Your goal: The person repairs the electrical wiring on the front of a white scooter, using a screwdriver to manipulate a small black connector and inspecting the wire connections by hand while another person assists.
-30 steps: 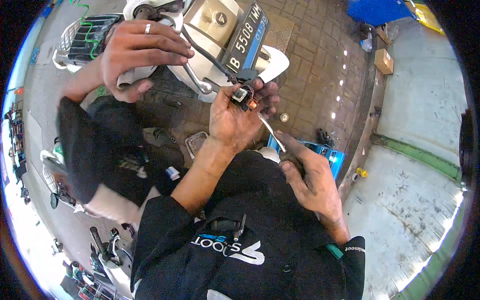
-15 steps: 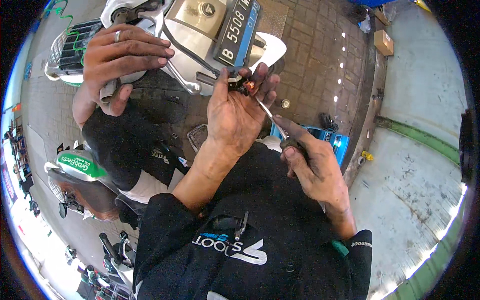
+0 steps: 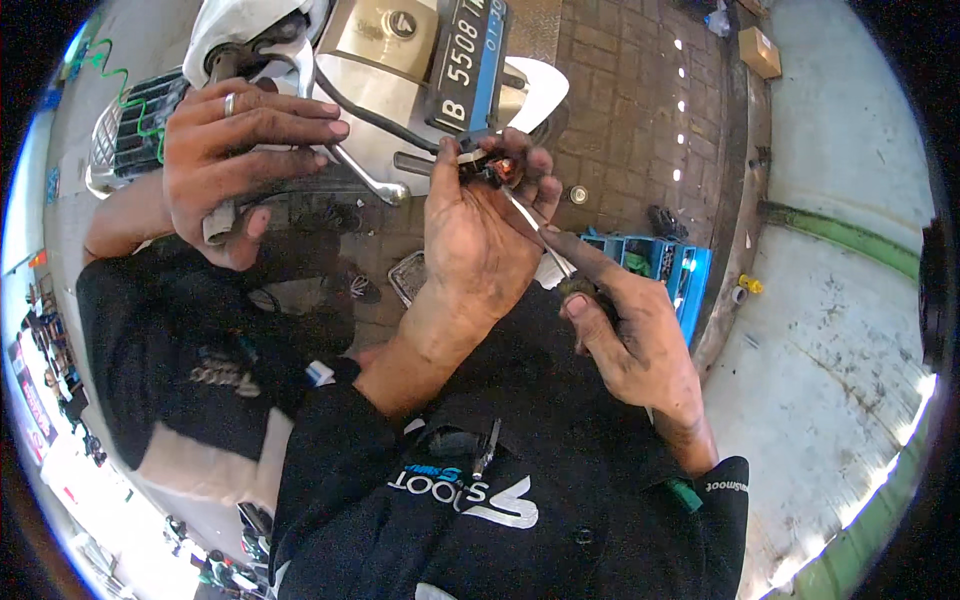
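My left hand (image 3: 470, 235) is palm up, fingers curled round a small switch assembly (image 3: 485, 168) with copper-coloured contacts and a black cable (image 3: 372, 118). My right hand (image 3: 635, 340) grips a screwdriver (image 3: 553, 255), its thin metal shaft reaching up to my left palm, just below the switch; its tip is hard to make out. Another person's hand (image 3: 235, 145), wearing a ring, grips the handlebar end (image 3: 215, 228) beside the silver brake lever (image 3: 365, 175). Behind the switch stands a white scooter (image 3: 370, 55) with a number plate.
A co-worker in a dark shirt (image 3: 140, 340) is close at my left. A blue toolbox (image 3: 690, 295) sits on the paved floor (image 3: 630, 130) by my right hand. A cardboard box (image 3: 758, 52) and yellow item (image 3: 750, 285) lie by the pale wall at right.
My left hand with the switch moved up, then slightly down and right. My right hand and screwdriver shifted slightly right. The co-worker's hand moved left, with their arm shifting.
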Action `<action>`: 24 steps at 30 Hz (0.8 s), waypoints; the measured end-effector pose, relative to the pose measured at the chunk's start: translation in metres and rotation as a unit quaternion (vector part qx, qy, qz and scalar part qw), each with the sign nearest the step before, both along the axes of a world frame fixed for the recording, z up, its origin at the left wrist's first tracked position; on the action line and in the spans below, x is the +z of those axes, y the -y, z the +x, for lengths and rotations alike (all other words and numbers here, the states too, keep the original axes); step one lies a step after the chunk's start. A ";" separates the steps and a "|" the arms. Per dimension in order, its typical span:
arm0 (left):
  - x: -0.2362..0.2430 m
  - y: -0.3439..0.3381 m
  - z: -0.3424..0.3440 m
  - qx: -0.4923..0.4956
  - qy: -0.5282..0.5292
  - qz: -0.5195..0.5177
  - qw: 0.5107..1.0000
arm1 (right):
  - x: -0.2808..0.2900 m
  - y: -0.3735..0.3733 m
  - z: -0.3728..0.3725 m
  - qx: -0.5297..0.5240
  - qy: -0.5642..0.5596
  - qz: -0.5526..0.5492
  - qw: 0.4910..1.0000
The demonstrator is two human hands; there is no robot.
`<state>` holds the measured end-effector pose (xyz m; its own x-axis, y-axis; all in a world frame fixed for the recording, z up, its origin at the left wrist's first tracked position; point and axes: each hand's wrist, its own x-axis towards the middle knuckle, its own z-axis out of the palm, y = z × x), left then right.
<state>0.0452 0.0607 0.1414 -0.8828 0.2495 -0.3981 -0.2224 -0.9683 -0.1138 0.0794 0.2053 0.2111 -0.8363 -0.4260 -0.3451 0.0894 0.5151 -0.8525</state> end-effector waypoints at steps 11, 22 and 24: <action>-0.005 -0.004 0.001 0.024 -0.038 0.036 0.998 | -0.002 0.002 0.010 -0.037 -0.001 -0.015 0.999; 0.002 -0.012 0.001 0.071 -0.008 -0.013 0.997 | -0.002 0.006 0.013 -0.054 -0.020 -0.008 0.998; 0.001 -0.012 0.001 0.078 -0.011 -0.007 0.997 | -0.003 0.007 0.014 -0.065 0.007 -0.008 0.998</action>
<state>0.0465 0.0728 0.1425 -0.9192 0.1023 -0.3804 -0.0703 -0.9928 -0.0971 0.0929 0.1981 0.2080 -0.8801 -0.3199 -0.3508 0.1661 0.4847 -0.8588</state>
